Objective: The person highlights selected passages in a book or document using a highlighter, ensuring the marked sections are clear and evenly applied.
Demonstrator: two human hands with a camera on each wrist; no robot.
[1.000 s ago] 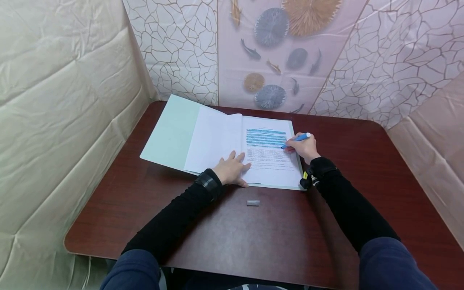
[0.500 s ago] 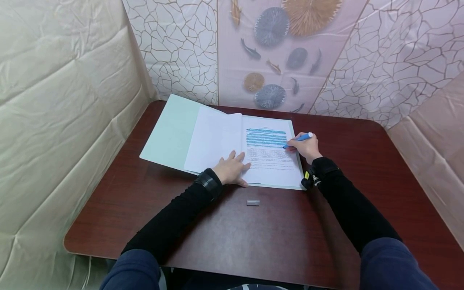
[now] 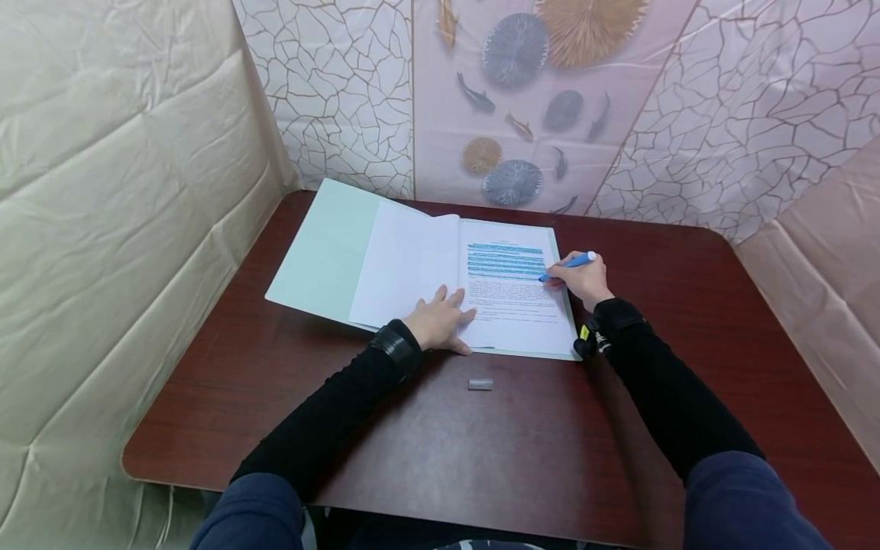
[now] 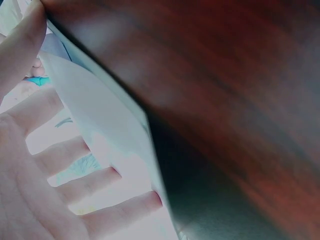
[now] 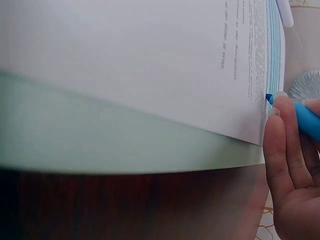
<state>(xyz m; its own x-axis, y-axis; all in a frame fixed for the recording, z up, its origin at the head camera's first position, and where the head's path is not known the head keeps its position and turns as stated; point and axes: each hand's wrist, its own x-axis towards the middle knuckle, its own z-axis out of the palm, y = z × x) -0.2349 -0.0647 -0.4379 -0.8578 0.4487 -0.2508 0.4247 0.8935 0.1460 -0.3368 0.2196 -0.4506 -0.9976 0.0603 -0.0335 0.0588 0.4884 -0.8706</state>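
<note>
A pale green folder (image 3: 318,252) lies spread on the table, holding white sheets. On its right-hand printed page (image 3: 512,332), the upper lines carry blue highlighting. My right hand (image 3: 584,281) grips a blue highlighter (image 3: 577,260), its tip at the right end of the lowest blue line. In the right wrist view the highlighter (image 5: 306,120) sits between fingers and thumb, with the dark blue tip at the text. My left hand (image 3: 436,321) rests with spread fingers across the fold, near the lower edge; its fingers (image 4: 100,182) lie over the paper in the left wrist view.
A small grey cylinder (image 3: 480,384) lies on the dark red-brown table (image 3: 412,443) in front of the folder. Patterned wall covering (image 3: 344,99) stands behind the table, and a cream curtain (image 3: 124,229) hangs at the left.
My right hand has slid slightly to the right with the highlighter, along the lowest blue line toward the page's right margin. The left hand has stayed in place.
</note>
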